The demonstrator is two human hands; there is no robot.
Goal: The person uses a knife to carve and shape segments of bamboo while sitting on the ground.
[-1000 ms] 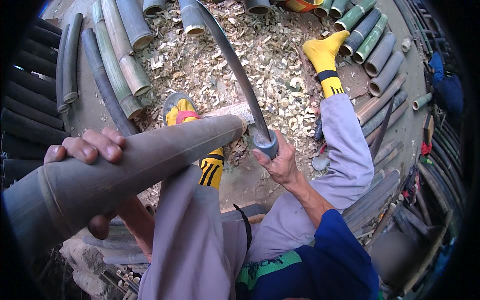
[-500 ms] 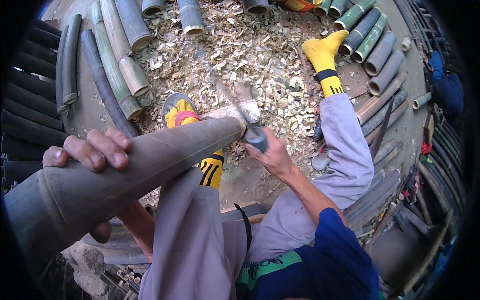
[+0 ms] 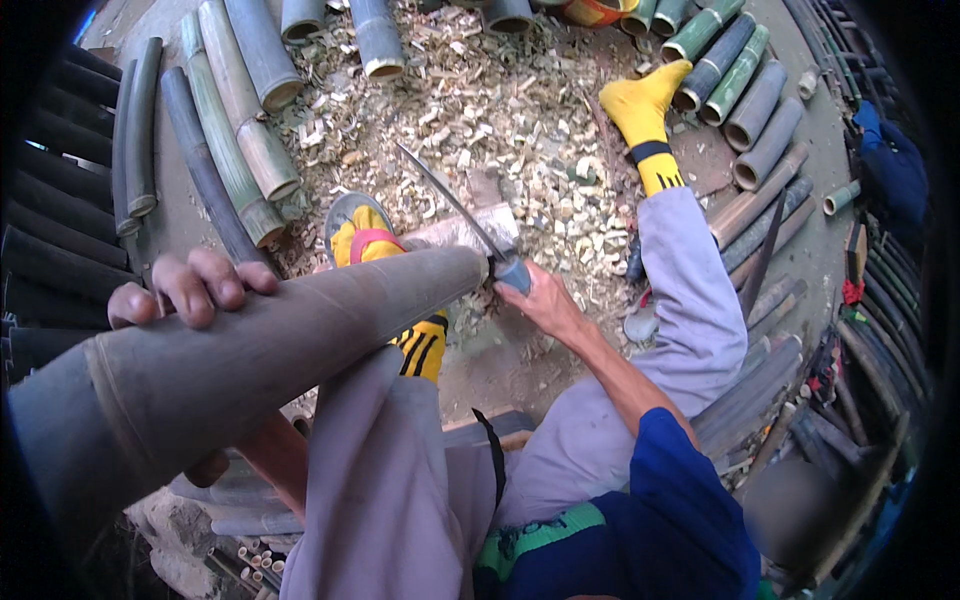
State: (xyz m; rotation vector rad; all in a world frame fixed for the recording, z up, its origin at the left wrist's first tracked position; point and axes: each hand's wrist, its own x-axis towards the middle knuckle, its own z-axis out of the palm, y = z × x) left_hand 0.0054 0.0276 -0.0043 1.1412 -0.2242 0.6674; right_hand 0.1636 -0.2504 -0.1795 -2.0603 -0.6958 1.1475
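A thick grey bamboo pole (image 3: 265, 350) slants across from the lower left, resting over my left leg. My left hand (image 3: 195, 285) wraps round its wide near end, fingers on top and thumb partly hidden below. In my right hand (image 3: 548, 300) is a machete (image 3: 455, 203), held by its blue-grey handle. Its thin blade points up and left, by the pole's narrower far end. I cannot tell whether blade and bamboo touch. Just beyond that end lies a pale wooden block (image 3: 470, 228) on the ground.
Wood chips (image 3: 445, 110) cover the ground ahead. My feet in yellow socks (image 3: 640, 105) stand either side. Cut bamboo lengths (image 3: 235, 100) lie at left, more green and grey pieces (image 3: 735, 75) at right. A dark stack (image 3: 60, 200) lines the far left. A person in blue (image 3: 890, 165) is at the right edge.
The blurred machete blade now shows sharply, pointing up-left, its handle turned slightly. The bamboo's far end has dipped a little. My left fingers have shifted slightly right and up.
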